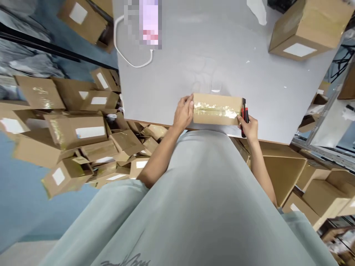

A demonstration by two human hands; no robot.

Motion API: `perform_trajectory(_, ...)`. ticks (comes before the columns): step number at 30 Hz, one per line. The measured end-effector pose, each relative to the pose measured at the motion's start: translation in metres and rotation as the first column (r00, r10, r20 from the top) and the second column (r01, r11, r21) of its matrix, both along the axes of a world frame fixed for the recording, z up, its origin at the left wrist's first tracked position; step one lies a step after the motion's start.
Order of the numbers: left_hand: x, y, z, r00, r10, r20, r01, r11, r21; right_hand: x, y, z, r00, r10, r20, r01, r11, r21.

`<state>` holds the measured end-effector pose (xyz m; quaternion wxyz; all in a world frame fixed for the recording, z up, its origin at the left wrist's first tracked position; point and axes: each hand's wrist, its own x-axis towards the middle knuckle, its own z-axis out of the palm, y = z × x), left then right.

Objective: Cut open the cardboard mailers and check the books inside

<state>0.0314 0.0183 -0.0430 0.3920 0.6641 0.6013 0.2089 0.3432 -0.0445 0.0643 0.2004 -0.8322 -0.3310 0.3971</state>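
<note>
A small cardboard box (pixel 216 109) with shiny clear tape along its top seam lies at the near edge of the grey table (pixel 194 66). My left hand (pixel 183 112) grips the box's left end, fingers curled over it. My right hand (pixel 249 127) sits at the box's right end, closed round a red and black utility knife (pixel 244 111) that stands against that end.
A larger taped box (pixel 307 29) with a white label sits at the table's far right. A white cable (pixel 130 59) loops at the far left. Many sealed labelled boxes (pixel 74 136) lie heaped on the floor at left; open cartons (pixel 285 166) stand at right.
</note>
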Motion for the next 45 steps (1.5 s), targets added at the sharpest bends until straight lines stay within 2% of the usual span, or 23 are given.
perform_trajectory(2,-0.006,0.001,0.005,0.999,-0.031,0.015,0.031,0.999,-0.01,-0.001,0.0,0.005,1.0,-0.004,0.031,0.005,1.0,-0.026)
perform_trajectory(8,-0.025,-0.006,0.036,0.987,-0.099,0.129,0.094,0.995,0.043,-0.007,-0.014,0.011,0.99,-0.015,0.139,0.02,0.999,-0.036)
perform_trajectory(11,-0.026,-0.009,0.038,0.973,-0.165,0.16,0.162,0.986,0.037,-0.013,-0.019,0.021,0.954,0.082,0.29,-0.081,0.997,-0.012)
perform_trajectory(14,-0.026,-0.01,0.032,0.955,-0.22,0.198,0.22,0.975,0.02,-0.024,-0.017,0.037,0.885,0.257,0.387,-0.277,0.961,-0.005)
perform_trajectory(16,-0.026,-0.01,0.026,0.947,-0.231,0.223,0.236,0.972,0.008,-0.036,-0.01,0.049,0.824,0.42,0.381,-0.437,0.898,-0.046)
perform_trajectory(17,-0.026,-0.01,0.024,0.945,-0.232,0.232,0.238,0.971,-0.001,-0.043,-0.005,0.055,0.776,0.511,0.37,-0.523,0.849,-0.076)
perform_trajectory(19,-0.027,-0.009,0.02,0.942,-0.226,0.248,0.24,0.97,-0.026,-0.058,0.006,0.065,0.626,0.692,0.36,-0.69,0.706,-0.156)
perform_trajectory(21,-0.028,-0.008,0.016,0.937,-0.218,0.274,0.242,0.969,-0.056,-0.074,0.021,0.074,0.436,0.829,0.35,-0.796,0.536,-0.28)
perform_trajectory(24,-0.028,-0.006,0.013,0.921,-0.211,0.327,0.249,0.965,-0.078,-0.095,0.044,0.083,0.203,0.929,0.309,-0.816,0.335,-0.472)
perform_trajectory(27,-0.028,-0.003,0.012,0.908,-0.212,0.362,0.256,0.964,-0.077,-0.111,0.065,0.09,0.07,0.963,0.26,-0.787,0.213,-0.579)
perform_trajectory(30,-0.027,-0.002,0.014,0.899,-0.208,0.385,0.255,0.964,-0.077,-0.119,0.08,0.094,-0.006,0.977,0.214,-0.779,0.13,-0.613)
perform_trajectory(33,-0.026,-0.003,0.017,0.896,-0.192,0.399,0.245,0.966,-0.084,-0.123,0.089,0.095,-0.051,0.983,0.177,-0.772,0.073,-0.631)
perform_trajectory(38,-0.025,-0.003,0.02,0.899,-0.173,0.402,0.236,0.966,-0.111,-0.131,0.097,0.099,-0.094,0.984,0.152,-0.748,0.031,-0.663)
perform_trajectory(45,-0.027,0.0,0.022,0.908,-0.183,0.377,0.24,0.965,-0.109,-0.162,0.107,0.098,-0.134,0.98,0.15,-0.726,0.006,-0.688)
